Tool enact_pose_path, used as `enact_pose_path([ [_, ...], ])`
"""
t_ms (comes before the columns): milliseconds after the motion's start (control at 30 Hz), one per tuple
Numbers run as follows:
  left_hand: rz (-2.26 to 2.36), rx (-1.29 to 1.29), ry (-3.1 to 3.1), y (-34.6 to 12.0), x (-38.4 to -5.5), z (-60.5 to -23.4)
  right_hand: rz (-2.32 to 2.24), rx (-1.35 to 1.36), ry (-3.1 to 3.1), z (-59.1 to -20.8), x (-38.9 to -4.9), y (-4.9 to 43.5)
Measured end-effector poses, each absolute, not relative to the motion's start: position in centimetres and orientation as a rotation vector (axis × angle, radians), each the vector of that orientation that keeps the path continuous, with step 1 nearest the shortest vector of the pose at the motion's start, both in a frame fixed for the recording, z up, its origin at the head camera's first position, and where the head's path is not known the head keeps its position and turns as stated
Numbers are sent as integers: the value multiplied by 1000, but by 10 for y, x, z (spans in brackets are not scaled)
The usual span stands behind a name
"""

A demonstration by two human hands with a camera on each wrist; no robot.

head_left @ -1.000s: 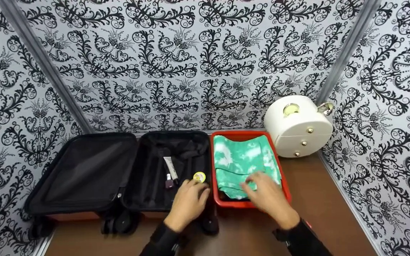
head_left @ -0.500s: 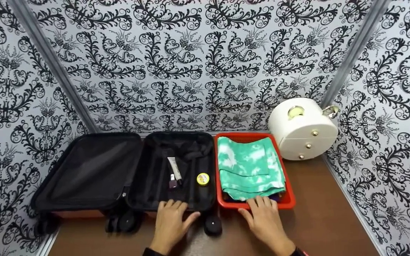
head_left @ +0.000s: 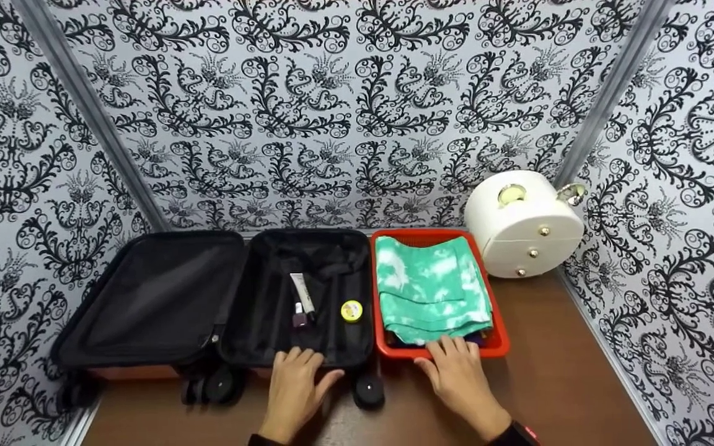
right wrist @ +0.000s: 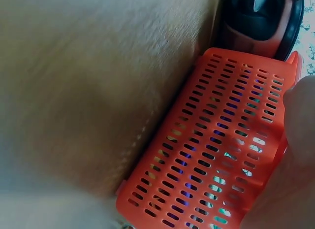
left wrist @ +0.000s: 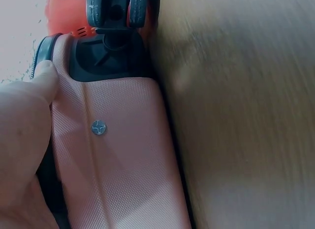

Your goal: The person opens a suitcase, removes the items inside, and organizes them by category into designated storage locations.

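My left hand [head_left: 295, 387] rests on the near rim of the open suitcase [head_left: 332, 356], fingertips over the edge and thumb out to the side. In the left wrist view that thumb [left wrist: 45, 81] lies against the rim of the pink shell [left wrist: 123, 140]. Inside the suitcase are a white tube [head_left: 302, 292], a dark purple nail polish bottle [head_left: 299, 318] and a small round yellow tin [head_left: 351, 311]. My right hand [head_left: 459, 381] rests with its fingers over the near rim of the red basket [head_left: 501, 337]. Folded green-and-white tie-dye cloth [head_left: 425, 279] lies in the basket, covering darker items.
The suitcase's black lined other half [head_left: 158, 303] lies open at the left. Black suitcase wheels [head_left: 369, 391] stick out toward me. A rounded cream case with gold knobs [head_left: 527, 226] stands behind the basket at right, by the patterned wall [head_left: 357, 124]. Everything stands on a brown wooden table [head_left: 555, 371].
Both hands have drawn back toward me, the left from above the suitcase and the right from above the cloth, onto the near rims. Over the last half second they have stayed there.
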State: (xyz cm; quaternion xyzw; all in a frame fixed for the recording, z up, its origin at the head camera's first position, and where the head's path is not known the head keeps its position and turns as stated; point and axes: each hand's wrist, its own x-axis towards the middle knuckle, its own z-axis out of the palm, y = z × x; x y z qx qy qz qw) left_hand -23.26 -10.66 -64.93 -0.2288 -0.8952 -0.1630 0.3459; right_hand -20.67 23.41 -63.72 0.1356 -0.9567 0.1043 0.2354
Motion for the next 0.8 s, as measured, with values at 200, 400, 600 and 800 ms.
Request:
enact_pose_path([
  [200,-446,-589,-2356,-104,-233,-647,311,388,-2622,-634,-230,239],
  [400,-458,-578,-2381,-105,-235,-647,321,408,-2639,-632,-258,241],
  [600,-479,-573,-2379,-105,-236,-650,353,427,-2627,-632,-288,245],
  [800,-513,-565,-2375,-104,-232,-654,388,441,-2647,-635,-309,252],
])
